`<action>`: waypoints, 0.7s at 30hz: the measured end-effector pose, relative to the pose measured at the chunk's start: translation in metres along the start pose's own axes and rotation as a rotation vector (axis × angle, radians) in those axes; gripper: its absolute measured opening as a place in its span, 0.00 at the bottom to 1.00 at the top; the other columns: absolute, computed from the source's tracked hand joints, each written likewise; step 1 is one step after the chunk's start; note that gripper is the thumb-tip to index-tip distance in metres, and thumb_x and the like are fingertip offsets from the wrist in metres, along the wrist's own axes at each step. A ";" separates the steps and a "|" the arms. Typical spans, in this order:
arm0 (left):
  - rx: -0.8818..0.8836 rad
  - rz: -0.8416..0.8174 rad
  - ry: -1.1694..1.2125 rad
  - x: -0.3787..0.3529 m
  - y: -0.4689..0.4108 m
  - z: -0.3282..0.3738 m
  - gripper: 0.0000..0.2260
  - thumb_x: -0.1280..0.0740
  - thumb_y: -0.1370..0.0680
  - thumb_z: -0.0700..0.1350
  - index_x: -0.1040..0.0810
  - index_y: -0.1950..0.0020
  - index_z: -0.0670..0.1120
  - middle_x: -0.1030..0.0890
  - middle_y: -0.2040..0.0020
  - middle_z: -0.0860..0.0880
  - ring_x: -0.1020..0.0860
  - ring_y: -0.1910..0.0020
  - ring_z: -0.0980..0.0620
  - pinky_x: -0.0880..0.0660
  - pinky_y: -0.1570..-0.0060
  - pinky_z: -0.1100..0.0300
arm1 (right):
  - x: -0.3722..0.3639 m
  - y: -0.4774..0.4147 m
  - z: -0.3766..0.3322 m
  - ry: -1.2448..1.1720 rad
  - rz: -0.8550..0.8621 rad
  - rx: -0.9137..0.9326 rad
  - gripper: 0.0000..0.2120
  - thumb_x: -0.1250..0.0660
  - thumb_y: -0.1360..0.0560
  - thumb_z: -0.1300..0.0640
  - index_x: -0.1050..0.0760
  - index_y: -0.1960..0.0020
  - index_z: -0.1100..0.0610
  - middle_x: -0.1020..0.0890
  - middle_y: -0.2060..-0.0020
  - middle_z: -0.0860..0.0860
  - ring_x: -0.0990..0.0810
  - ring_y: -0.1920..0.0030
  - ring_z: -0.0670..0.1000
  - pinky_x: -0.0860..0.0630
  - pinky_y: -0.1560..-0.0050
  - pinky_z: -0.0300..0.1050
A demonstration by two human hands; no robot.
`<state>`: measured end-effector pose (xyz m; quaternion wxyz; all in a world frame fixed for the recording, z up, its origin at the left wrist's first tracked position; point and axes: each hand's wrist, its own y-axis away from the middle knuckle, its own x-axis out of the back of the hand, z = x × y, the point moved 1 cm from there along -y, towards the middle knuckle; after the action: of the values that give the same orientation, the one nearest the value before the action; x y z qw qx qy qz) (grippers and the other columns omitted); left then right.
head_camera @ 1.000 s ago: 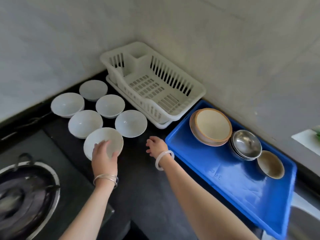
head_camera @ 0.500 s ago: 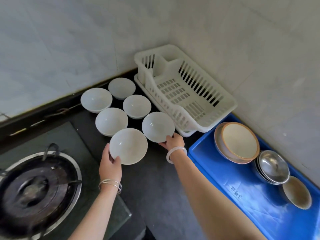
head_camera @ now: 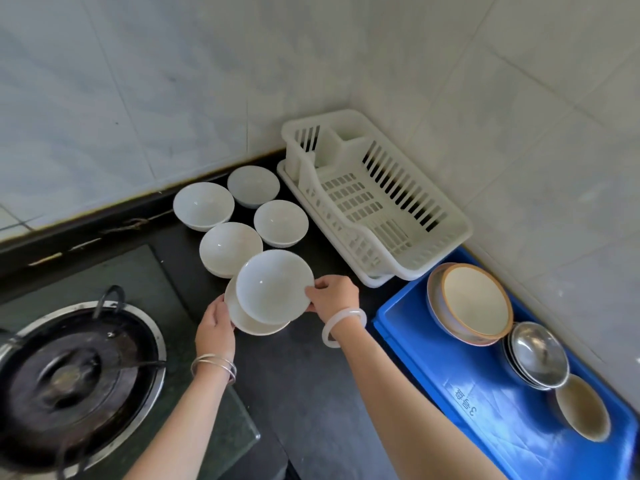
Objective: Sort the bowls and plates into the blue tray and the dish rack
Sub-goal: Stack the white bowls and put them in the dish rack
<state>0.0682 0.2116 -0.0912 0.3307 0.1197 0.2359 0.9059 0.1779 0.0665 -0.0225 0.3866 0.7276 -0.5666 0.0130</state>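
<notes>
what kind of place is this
Most likely a home kitchen counter: a blackened wok on a stove, a white dish rack in the tiled corner, and white bowls on the dark worktop.

White bowls [head_camera: 275, 286], blue tray [head_camera: 433, 355]

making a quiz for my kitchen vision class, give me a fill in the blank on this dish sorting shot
The right hand holds the upper white bowl over the lower bowl gripped by the left hand; ___ other white bowls stand on the counter.
The steel bowls sit in a tray coloured ___.
The dish rack holds ___ dishes.
Missing: four; blue; no
</notes>
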 end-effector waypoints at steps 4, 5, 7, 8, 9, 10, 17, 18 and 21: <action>0.035 0.007 0.059 -0.001 0.001 0.004 0.11 0.43 0.23 0.49 0.22 0.60 0.58 0.21 0.59 0.52 0.24 0.54 0.49 0.25 0.43 0.48 | -0.013 0.004 -0.008 0.155 -0.020 -0.006 0.05 0.34 0.27 0.60 0.22 0.61 0.55 0.15 0.63 0.53 0.15 0.59 0.51 0.19 0.56 0.44; 0.031 0.002 0.062 0.000 -0.001 0.004 0.10 0.42 0.22 0.48 0.22 0.58 0.57 0.22 0.59 0.52 0.25 0.54 0.49 0.26 0.42 0.47 | -0.015 0.004 -0.009 0.176 -0.020 -0.010 0.05 0.34 0.27 0.60 0.22 0.61 0.56 0.15 0.62 0.54 0.15 0.59 0.52 0.20 0.58 0.43; 0.010 -0.020 0.047 0.001 -0.004 0.003 0.07 0.40 0.22 0.47 0.22 0.49 0.52 0.21 0.56 0.49 0.24 0.51 0.46 0.27 0.39 0.43 | -0.017 0.005 -0.009 0.221 -0.010 -0.007 0.06 0.35 0.28 0.61 0.22 0.62 0.58 0.15 0.61 0.56 0.15 0.57 0.53 0.22 0.60 0.42; 0.001 -0.031 0.024 0.001 -0.005 0.003 0.09 0.39 0.22 0.45 0.22 0.44 0.49 0.20 0.51 0.46 0.24 0.48 0.45 0.28 0.38 0.42 | -0.018 0.004 -0.008 0.241 -0.006 -0.004 0.06 0.35 0.28 0.62 0.22 0.62 0.58 0.15 0.60 0.57 0.15 0.56 0.54 0.21 0.59 0.43; 0.000 -0.037 0.002 0.002 -0.007 0.002 0.12 0.38 0.23 0.44 0.24 0.40 0.46 0.20 0.46 0.43 0.23 0.44 0.43 0.28 0.38 0.42 | -0.019 0.004 -0.007 0.253 -0.005 -0.003 0.06 0.36 0.28 0.62 0.23 0.62 0.58 0.15 0.60 0.57 0.15 0.56 0.55 0.21 0.58 0.43; -0.004 -0.039 -0.015 0.002 -0.009 0.001 0.13 0.37 0.23 0.42 0.24 0.39 0.45 0.21 0.42 0.42 0.24 0.41 0.42 0.28 0.38 0.42 | -0.019 0.002 -0.007 0.259 -0.009 -0.006 0.06 0.35 0.28 0.62 0.23 0.63 0.58 0.15 0.59 0.57 0.15 0.55 0.55 0.21 0.58 0.43; 0.044 -0.071 0.045 0.002 -0.011 0.001 0.13 0.38 0.24 0.37 0.24 0.40 0.44 0.22 0.43 0.43 0.24 0.42 0.42 0.25 0.44 0.47 | -0.020 -0.010 0.004 0.224 -0.068 -0.035 0.07 0.29 0.29 0.57 0.26 0.53 0.52 0.20 0.58 0.51 0.19 0.58 0.52 0.19 0.56 0.47; 0.068 -0.065 0.075 0.001 -0.012 0.001 0.13 0.38 0.24 0.37 0.25 0.40 0.44 0.22 0.44 0.43 0.24 0.43 0.43 0.24 0.46 0.49 | -0.021 -0.010 0.007 0.172 -0.098 -0.068 0.12 0.29 0.29 0.58 0.26 0.47 0.52 0.21 0.55 0.52 0.20 0.57 0.52 0.18 0.54 0.49; 0.116 -0.034 0.121 0.000 -0.013 0.003 0.13 0.38 0.24 0.38 0.25 0.39 0.43 0.23 0.41 0.43 0.25 0.43 0.43 0.25 0.48 0.50 | -0.025 -0.010 0.014 -0.082 -0.246 -0.205 0.23 0.32 0.27 0.60 0.31 0.34 0.50 0.21 0.48 0.53 0.18 0.52 0.55 0.17 0.54 0.51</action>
<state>0.0763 0.2218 -0.0954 0.3236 0.0799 0.3097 0.8905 0.1719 0.0794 -0.0493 0.4341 0.7480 -0.4869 -0.1224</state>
